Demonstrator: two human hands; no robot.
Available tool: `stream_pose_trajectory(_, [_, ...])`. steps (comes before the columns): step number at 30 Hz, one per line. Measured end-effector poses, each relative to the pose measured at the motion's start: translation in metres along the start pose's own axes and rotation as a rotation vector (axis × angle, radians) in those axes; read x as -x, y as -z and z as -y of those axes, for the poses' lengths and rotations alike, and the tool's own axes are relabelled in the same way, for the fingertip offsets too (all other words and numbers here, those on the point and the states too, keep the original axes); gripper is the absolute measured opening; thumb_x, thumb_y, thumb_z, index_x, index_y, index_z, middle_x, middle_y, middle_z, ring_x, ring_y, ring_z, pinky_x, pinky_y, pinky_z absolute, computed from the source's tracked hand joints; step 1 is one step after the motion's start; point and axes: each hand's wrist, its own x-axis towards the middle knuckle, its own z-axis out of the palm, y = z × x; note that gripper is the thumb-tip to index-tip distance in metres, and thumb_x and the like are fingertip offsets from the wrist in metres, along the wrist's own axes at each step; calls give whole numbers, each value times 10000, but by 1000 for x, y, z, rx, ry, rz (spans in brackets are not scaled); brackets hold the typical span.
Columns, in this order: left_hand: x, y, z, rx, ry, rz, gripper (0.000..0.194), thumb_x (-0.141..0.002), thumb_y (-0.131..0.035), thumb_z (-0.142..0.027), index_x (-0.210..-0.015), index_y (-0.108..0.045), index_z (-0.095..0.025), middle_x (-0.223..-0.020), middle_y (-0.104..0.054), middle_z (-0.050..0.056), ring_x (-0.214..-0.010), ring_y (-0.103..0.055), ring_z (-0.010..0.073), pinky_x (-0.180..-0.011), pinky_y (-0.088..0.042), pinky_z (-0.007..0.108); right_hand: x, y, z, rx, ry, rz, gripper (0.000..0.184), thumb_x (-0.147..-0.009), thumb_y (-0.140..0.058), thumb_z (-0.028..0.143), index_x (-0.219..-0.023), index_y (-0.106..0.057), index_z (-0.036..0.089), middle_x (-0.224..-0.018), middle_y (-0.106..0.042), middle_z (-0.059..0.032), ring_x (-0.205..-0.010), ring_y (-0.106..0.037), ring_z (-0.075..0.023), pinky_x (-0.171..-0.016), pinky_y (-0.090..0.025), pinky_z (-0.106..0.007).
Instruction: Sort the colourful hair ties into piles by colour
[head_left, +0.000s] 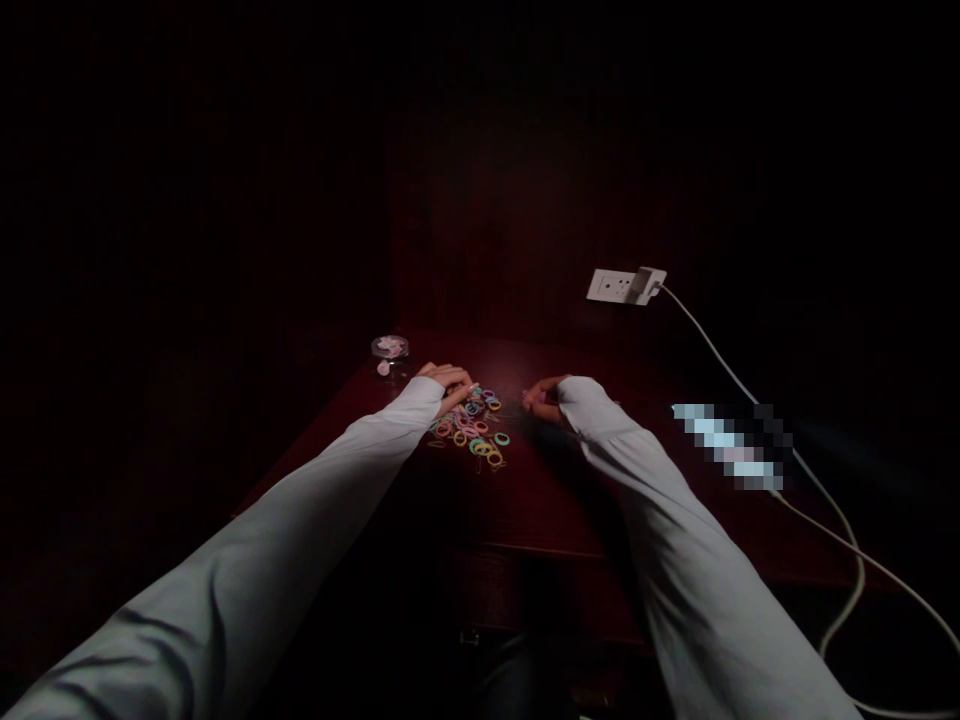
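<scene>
On the dark red table lies a loose pile of small coloured hair ties [471, 425], in pink, yellow, green, blue and purple. Thin metal pieces [437, 443] like hairpins are scattered among them. My left hand [452, 382] is at the pile's upper left edge, thumb and forefinger drawn together by the ties. Whatever sits between those fingertips is too small to make out. Right of the pile, apart from the ties, my right hand [545, 397] has its fingers curled in. Its contents, if any, are hidden. More thin dark pins [513, 411] lie between both hands.
A clear round container [390, 347] with pink items stands at the table's back left. On the wall, a socket [613, 287] holds a white charger [649, 285]. Its cable [709, 340] trails down the right side, past a pixelated device [727, 447] on the table [525, 515].
</scene>
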Motion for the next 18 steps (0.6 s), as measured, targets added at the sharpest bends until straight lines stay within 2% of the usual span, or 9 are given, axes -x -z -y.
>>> stream_pose_trajectory(2, [0, 1, 0, 9, 1, -10, 309, -1035, -458, -369, -852, -650, -212, -814, -671, -9, -835, -597, 165, -867, -376, 321, -3, -5, 23, -98, 4, 25, 187, -819, -685, 335, -864, -814, 208, -671, -693, -11, -614, -559, -121, -646, -378, -251])
stream_pose_trajectory(6, [-1, 1, -1, 23, -36, -11, 296, -1036, -465, -355, -862, -652, -205, -828, -674, -8, -835, -606, 160, -860, -375, 314, -8, -19, 52, -91, -70, -45, 199, -852, -684, 383, -911, -815, 245, -662, -657, 22, -660, -548, -123, -756, -345, -283])
stream_pose_trajectory(9, [-3, -3, -2, 8, -26, -1, 280, -1032, -476, -335, -855, -654, -210, -839, -686, -11, -835, -606, 161, -852, -372, 316, -10, -31, 54, -87, -96, -54, 212, -857, -692, 407, -937, -818, 256, -635, -624, 35, -647, -528, -119, -772, -326, -286])
stream_pose_trajectory(12, [-6, -9, -2, -9, 7, -8, 252, -1017, -503, -296, -838, -657, -207, -816, -682, -14, -820, -602, 163, -833, -367, 319, -11, -39, 49, -126, -102, -36, 263, -869, -676, 448, -970, -819, 251, -624, -614, 31, -622, -511, -119, -716, -322, -270])
stream_pose_trajectory(18, [-9, -12, 0, -1, -20, 17, 248, -1023, -494, -310, -868, -658, -209, -856, -690, -15, -853, -610, 163, -839, -363, 313, -11, -42, 43, -134, -65, -55, 303, -883, -647, 468, -967, -817, 232, -576, -578, 34, -596, -489, -113, -654, -317, -255])
